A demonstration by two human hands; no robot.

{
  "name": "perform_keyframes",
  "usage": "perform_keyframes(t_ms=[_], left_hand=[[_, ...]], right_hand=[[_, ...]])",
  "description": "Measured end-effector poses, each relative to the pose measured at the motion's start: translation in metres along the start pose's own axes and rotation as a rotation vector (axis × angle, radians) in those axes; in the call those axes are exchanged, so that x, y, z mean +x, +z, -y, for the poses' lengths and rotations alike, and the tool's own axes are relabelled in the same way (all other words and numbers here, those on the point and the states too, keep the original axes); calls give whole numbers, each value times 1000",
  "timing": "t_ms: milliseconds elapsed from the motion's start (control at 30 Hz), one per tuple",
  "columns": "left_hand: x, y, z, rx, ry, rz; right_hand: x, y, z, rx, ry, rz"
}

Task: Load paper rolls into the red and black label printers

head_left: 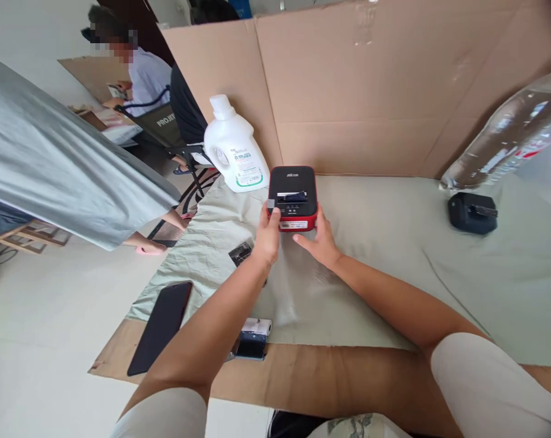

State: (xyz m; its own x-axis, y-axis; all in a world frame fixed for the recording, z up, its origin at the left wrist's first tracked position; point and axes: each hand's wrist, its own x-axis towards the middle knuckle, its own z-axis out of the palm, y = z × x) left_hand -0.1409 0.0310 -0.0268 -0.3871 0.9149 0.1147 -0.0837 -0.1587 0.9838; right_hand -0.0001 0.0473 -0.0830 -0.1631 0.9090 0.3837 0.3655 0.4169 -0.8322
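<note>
A red and black box-shaped device with rounded corners sits on the cloth near the cardboard wall. Its dark top has a slot-like window, and a pale label is stuck on its front. My left hand grips its left front corner, the thumb on the top edge. Along its right side lie the fingers of my right hand, with the thumb stretched out in front of the device. Beside my left wrist a small dark printed piece lies partly hidden. Under my left forearm a white paper roll shows next to a dark blue piece.
A white detergent bottle stands behind the device. A cardboard wall closes the back. To the right are a clear bottle and a black case. A black phone lies front left. Other people are at the left.
</note>
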Motion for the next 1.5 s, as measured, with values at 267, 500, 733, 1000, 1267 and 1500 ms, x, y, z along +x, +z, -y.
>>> perform_keyframes(t_ms=[267, 500, 733, 1000, 1267, 1500], left_hand=[[-120, 75, 11, 47, -101, 263], [-193, 78, 23, 166, -125, 307], [-181, 71, 25, 154, -149, 308], [-114, 74, 33, 10, 22, 571], [-120, 88, 28, -122, -120, 514], [-121, 89, 31, -41, -91, 489]], right_hand=[[-127, -97, -4, -304, 1, -293], [-198, -121, -4, -321, 72, -298], [-188, -148, -1, -264, 46, -202], [-139, -169, 19, -318, -217, -230], [-149, -155, 9, -422, -226, -257], [-148, -154, 9, -437, -237, -280]])
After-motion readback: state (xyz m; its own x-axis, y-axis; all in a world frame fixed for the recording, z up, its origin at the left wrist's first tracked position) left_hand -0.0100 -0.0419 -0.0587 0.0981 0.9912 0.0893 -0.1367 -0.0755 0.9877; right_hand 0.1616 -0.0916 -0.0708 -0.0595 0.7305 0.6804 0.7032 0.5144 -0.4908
